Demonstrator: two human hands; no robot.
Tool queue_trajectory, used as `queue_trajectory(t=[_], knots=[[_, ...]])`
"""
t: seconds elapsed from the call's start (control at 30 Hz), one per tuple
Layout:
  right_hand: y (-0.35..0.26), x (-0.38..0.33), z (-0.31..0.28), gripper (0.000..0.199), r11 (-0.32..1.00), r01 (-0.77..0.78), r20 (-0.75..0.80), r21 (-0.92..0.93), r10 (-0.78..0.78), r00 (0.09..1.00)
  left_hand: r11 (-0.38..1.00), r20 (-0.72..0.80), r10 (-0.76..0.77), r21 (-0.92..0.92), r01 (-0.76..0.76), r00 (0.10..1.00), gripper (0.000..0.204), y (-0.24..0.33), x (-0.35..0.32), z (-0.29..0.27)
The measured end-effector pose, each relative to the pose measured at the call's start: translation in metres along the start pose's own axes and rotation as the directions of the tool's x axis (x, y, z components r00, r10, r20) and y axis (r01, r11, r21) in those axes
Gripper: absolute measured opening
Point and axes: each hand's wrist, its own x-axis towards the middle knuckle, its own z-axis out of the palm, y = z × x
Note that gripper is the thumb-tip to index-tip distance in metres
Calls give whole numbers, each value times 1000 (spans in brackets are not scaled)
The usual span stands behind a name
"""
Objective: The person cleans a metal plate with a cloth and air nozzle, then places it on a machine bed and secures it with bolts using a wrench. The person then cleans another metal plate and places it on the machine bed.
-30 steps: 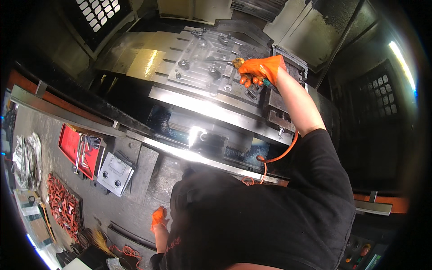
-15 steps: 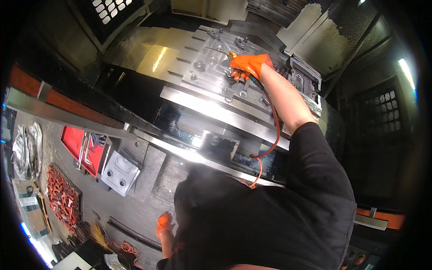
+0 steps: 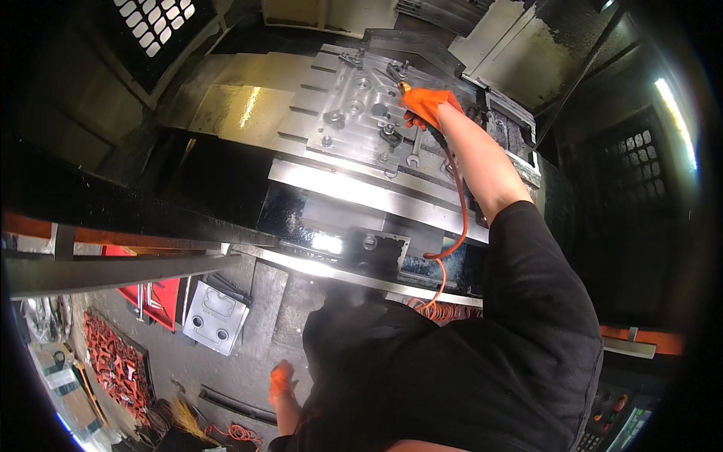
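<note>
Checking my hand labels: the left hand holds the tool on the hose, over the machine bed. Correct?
Wrong hand: the head view shows the right hand, not the left hand, holding the tool on the hose, over the machine bed.

right hand [image 3: 429, 105]: grips hose-fed tool [image 3: 404, 87] | left hand [image 3: 281, 380]: beside torso [image 3: 444, 369] | wrench [image 3: 413, 159]: nearby

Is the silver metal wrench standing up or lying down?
Lying down: the silver metal wrench stretches flat along the grey metal table.

Slotted metal surface [image 3: 309, 99]: one flat plate [image 3: 365, 125], probably metal, under glare; several dark bolted clamps [image 3: 390, 135]; one open-ended wrench [image 3: 414, 155], lying flat.
</note>
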Motion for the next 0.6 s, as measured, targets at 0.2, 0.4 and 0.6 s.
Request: queue_trajectory(t=[0.2, 0.4, 0.6], knots=[[11, -55, 19, 29, 999, -29, -64, -34, 27, 998, 953, -173, -291, -140, 269, 941, 51, 192, -33, 33], [14, -117, 21, 28, 994, -107, -155, -14, 104, 982, 960, -135, -280, -30, 278, 950, 61, 247, -1, 36], [24, -134, 18, 33, 996, -92, -91, 3, 92, 992, 965, -105, -240, 79, 249, 965, 56, 260, 17, 36]])
